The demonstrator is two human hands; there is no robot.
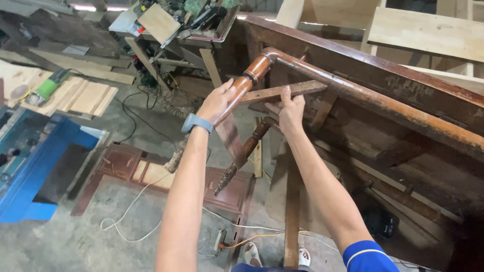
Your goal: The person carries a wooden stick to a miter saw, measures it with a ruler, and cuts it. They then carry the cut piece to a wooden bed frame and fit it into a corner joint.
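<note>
Left hand wrapped around turned wooden leg near frame corner; right hand clamped on flat cross rail. Rail laid against leg, not visibly fastened; joint apparently unfinished.

A reddish-brown varnished turned leg and a worn dark brown slat sit at centre. A grey wristband at 9 o'clock, a blue machine beyond; a blue, yellow-trimmed sleeve at 5 o'clock.
</note>
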